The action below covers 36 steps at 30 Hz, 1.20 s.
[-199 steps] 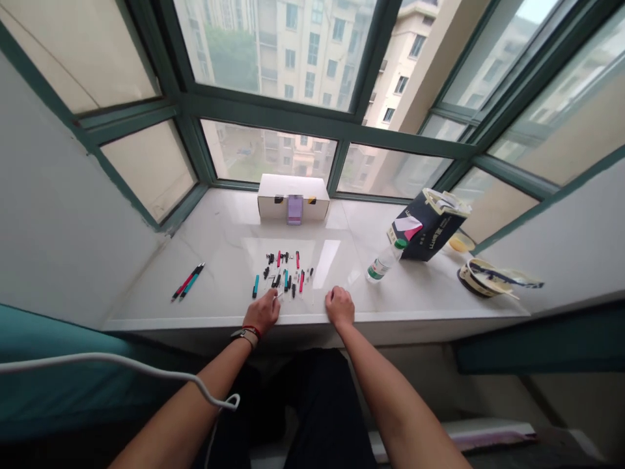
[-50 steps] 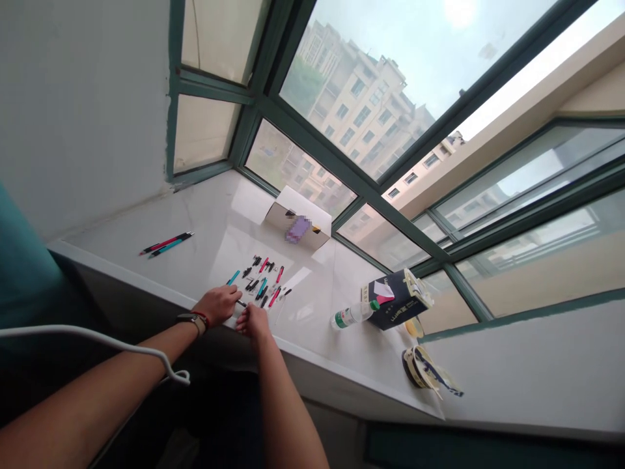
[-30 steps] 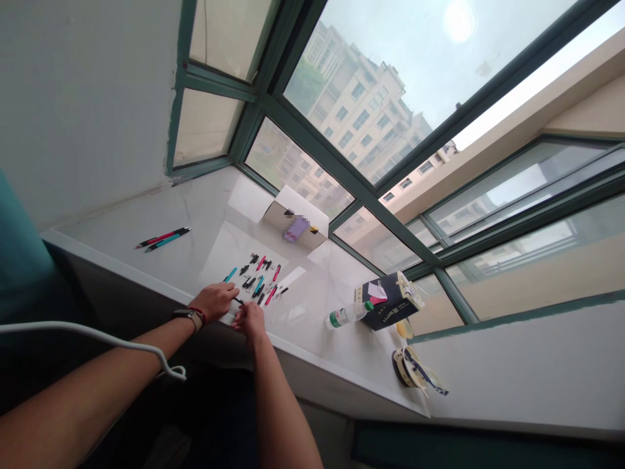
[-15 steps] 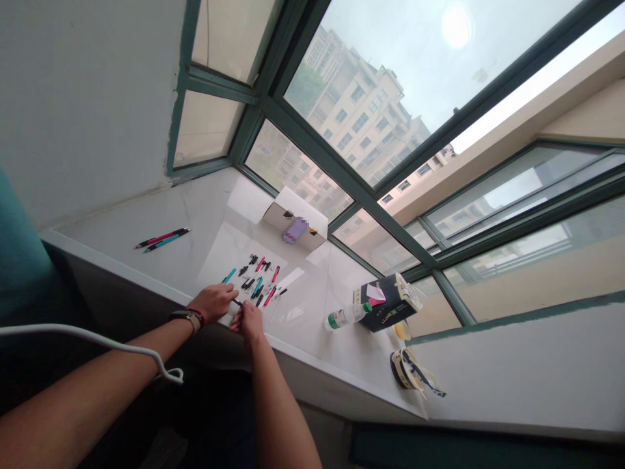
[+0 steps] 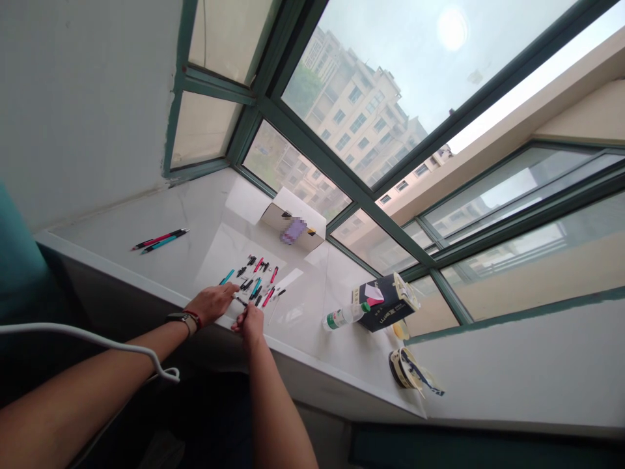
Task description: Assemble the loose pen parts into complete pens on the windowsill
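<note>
Near the front edge of a white window ledge [image 5: 161, 208], my left hand [image 5: 211, 302] and my right hand [image 5: 250, 319] meet over a thin black pen part [image 5: 239, 301]. Both hands pinch it between their fingertips. Just beyond them lies a spread of several loose pen parts [image 5: 258, 279] in black, red and teal. My left wrist wears a watch and a red band.
Two whole pens [image 5: 159, 240], one red and one teal, lie far left. A white box [image 5: 293, 223] stands by the window. A plastic bottle [image 5: 342, 318], a dark paper bag [image 5: 385, 301] and a bowl [image 5: 409, 372] sit to the right. A white cable [image 5: 97, 341] crosses my left arm.
My head has tilted left since the oldest frame. My right hand moved in from the ledge's edge to join the left hand on the black pen part; over the last second both barely shifted.
</note>
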Available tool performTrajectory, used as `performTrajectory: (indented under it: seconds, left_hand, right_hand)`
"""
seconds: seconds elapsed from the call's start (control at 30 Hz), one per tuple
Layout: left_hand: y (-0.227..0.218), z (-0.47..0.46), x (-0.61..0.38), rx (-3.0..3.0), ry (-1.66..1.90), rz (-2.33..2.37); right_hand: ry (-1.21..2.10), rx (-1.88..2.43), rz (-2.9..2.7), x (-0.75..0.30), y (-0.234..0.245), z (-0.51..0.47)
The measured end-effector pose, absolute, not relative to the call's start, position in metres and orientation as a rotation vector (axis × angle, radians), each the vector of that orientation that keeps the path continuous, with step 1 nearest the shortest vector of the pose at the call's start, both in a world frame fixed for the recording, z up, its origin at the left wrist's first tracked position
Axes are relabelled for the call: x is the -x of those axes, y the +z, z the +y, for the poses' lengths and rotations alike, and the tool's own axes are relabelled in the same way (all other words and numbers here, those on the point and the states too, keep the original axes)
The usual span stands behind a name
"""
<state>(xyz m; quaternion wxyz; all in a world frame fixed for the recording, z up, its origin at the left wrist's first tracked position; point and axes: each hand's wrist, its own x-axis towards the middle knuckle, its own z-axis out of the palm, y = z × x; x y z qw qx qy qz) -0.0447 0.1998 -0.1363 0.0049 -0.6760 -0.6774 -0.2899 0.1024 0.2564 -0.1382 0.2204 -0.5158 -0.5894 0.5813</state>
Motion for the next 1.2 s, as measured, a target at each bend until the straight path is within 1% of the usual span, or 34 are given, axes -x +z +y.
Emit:
performTrajectory:
  seconds: [0.13, 0.3, 0.43, 0.57, 0.97, 1.1, 1.2]
  left_hand:
    - [-0.137, 0.199, 0.046, 2.207, -0.908, -2.036]
    - [-0.135, 0.199, 0.047, 2.285, -0.851, -1.917]
    - [-0.134, 0.199, 0.046, 2.282, -0.826, -1.900]
    - [-0.133, 0.200, 0.045, 2.296, -0.876, -1.876]
    - [-0.138, 0.202, 0.049, 2.353, -0.844, -2.026]
    - [-0.132, 0.200, 0.050, 2.303, -0.893, -2.109]
    - [-0.130, 0.199, 0.048, 2.322, -0.901, -2.046]
  right_hand:
    - [1.752, 1.514, -1.195, -0.101, -0.145, 0.258]
    - [1.823, 1.466, -1.042, -0.108, -0.139, 0.262]
    - [1.838, 1.383, -1.217, -0.125, -0.128, 0.267]
    - [1.824, 1.298, -1.420, -0.138, -0.123, 0.269]
    - [1.807, 1.209, -1.512, -0.141, -0.124, 0.266]
    - [1.797, 1.253, -1.487, -0.141, -0.125, 0.267]
    - [1.756, 1.297, -1.505, -0.139, -0.126, 0.266]
